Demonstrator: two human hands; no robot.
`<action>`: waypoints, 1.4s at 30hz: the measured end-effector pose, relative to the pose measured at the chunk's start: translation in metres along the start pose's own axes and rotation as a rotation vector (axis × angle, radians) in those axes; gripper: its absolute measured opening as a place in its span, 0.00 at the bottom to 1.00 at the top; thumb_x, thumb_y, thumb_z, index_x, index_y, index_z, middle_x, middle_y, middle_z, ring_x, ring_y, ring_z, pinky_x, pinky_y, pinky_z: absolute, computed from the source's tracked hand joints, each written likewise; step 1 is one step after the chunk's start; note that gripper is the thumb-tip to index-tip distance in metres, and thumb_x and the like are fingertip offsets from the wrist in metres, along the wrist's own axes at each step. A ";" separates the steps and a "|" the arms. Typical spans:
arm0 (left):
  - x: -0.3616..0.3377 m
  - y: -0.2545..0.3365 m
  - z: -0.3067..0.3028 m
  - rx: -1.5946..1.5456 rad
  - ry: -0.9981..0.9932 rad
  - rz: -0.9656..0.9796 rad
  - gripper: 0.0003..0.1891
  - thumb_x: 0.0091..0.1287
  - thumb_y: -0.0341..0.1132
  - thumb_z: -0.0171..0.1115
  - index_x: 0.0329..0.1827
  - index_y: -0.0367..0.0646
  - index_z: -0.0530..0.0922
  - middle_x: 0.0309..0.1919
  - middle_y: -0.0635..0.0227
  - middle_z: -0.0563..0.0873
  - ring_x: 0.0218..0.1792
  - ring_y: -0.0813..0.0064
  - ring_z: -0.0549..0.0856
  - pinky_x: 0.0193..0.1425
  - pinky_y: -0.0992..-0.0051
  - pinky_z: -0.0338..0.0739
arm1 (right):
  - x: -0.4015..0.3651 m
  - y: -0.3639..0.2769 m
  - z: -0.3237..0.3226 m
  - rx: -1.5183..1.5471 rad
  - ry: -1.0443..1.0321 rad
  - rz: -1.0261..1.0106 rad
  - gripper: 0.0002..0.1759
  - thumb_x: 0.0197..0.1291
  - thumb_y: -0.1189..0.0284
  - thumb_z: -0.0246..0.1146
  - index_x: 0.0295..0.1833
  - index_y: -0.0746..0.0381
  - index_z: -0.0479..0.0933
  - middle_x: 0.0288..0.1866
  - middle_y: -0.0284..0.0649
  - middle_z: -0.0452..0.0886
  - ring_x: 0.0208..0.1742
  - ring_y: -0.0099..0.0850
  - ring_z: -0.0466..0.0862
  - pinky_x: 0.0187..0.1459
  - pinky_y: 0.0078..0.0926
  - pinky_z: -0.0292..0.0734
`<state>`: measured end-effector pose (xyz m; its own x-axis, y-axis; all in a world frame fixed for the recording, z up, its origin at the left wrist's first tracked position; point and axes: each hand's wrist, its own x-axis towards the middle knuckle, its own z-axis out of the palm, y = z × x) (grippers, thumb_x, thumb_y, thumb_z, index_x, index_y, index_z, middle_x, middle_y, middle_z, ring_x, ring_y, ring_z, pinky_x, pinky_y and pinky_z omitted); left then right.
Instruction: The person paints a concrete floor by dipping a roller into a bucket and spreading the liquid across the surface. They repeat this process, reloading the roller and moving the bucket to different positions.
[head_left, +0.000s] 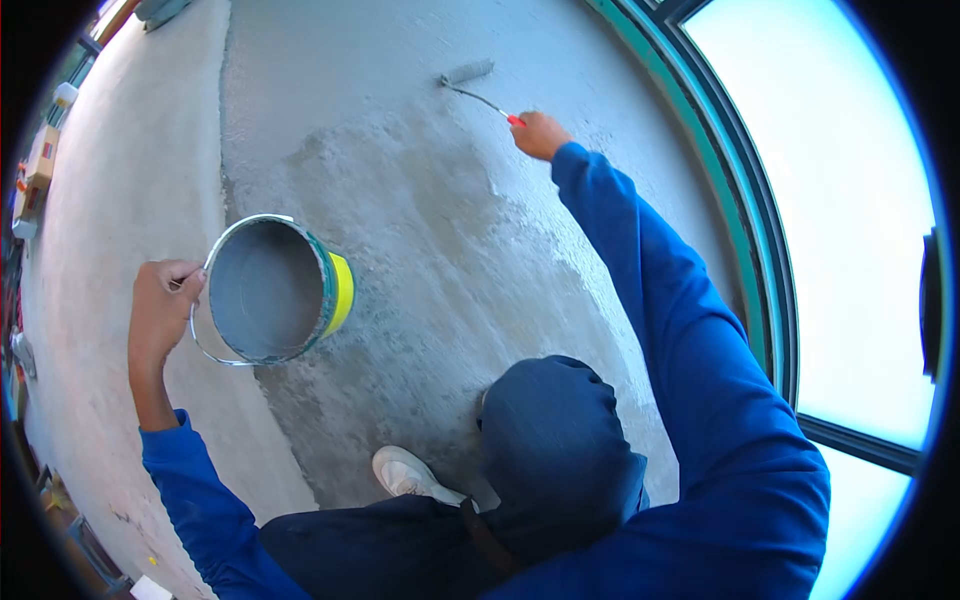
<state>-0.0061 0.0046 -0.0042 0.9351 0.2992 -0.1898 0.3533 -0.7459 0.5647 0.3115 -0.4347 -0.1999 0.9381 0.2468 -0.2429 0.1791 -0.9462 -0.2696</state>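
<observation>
My left hand [163,312] is closed round the wire handle of a bucket [343,293] with a yellow and green outside. Grey liquid [268,290] shows inside the bucket, which is tilted a little towards me. Further forward, my right hand [543,136] grips the red handle of a paint roller [468,72]. The grey-coated roller head lies against the floor [400,240], where a smooth wet grey coat covers the far part. Nearer to me the floor looks rougher and patchy.
Along the right runs a green and dark window frame [735,200] beside bright panes. A paler floor strip [130,180] lies on the left, with boxes [42,158] and other items at its far edge. My white shoe [405,470] stands on the darker floor.
</observation>
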 end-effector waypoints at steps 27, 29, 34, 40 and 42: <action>0.017 -0.015 -0.005 0.063 -0.148 -0.108 0.15 0.67 0.36 0.58 0.50 0.33 0.82 0.18 0.76 0.71 0.18 0.86 0.67 0.21 0.81 0.61 | -0.660 0.242 -0.005 0.037 -0.391 0.708 0.25 0.66 0.47 0.49 0.48 0.56 0.77 0.36 0.53 0.82 0.40 0.53 0.82 0.41 0.50 0.75; 0.018 -0.016 -0.007 0.067 -0.160 -0.121 0.15 0.67 0.36 0.58 0.49 0.34 0.82 0.18 0.76 0.71 0.18 0.86 0.67 0.21 0.82 0.61 | -0.684 0.251 -0.013 0.016 -0.406 0.718 0.24 0.66 0.47 0.49 0.47 0.56 0.77 0.35 0.53 0.82 0.40 0.53 0.82 0.41 0.50 0.75; 0.018 -0.018 -0.007 0.058 -0.178 -0.116 0.14 0.68 0.35 0.57 0.48 0.34 0.83 0.19 0.76 0.72 0.18 0.86 0.67 0.21 0.82 0.60 | -0.706 0.253 -0.037 -0.068 -0.318 0.705 0.24 0.66 0.47 0.51 0.43 0.57 0.77 0.28 0.52 0.80 0.33 0.53 0.81 0.36 0.49 0.73; 0.019 -0.017 -0.009 0.086 -0.179 -0.097 0.14 0.68 0.36 0.56 0.45 0.34 0.83 0.19 0.76 0.71 0.18 0.86 0.67 0.20 0.81 0.60 | -0.639 0.265 -0.025 -0.045 -0.291 0.597 0.24 0.66 0.47 0.50 0.41 0.57 0.77 0.27 0.52 0.80 0.32 0.52 0.81 0.35 0.49 0.73; 0.019 -0.019 -0.010 0.089 -0.203 -0.069 0.13 0.68 0.35 0.56 0.44 0.33 0.83 0.19 0.76 0.71 0.18 0.86 0.67 0.20 0.81 0.60 | -0.600 0.257 -0.026 -0.011 -0.283 0.554 0.24 0.66 0.47 0.50 0.43 0.57 0.77 0.29 0.53 0.81 0.33 0.52 0.82 0.36 0.49 0.74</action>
<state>0.0050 0.0306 -0.0100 0.8917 0.2321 -0.3887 0.4094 -0.7799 0.4734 -0.1976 -0.8313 -0.0989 0.7778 -0.2373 -0.5820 -0.3078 -0.9511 -0.0236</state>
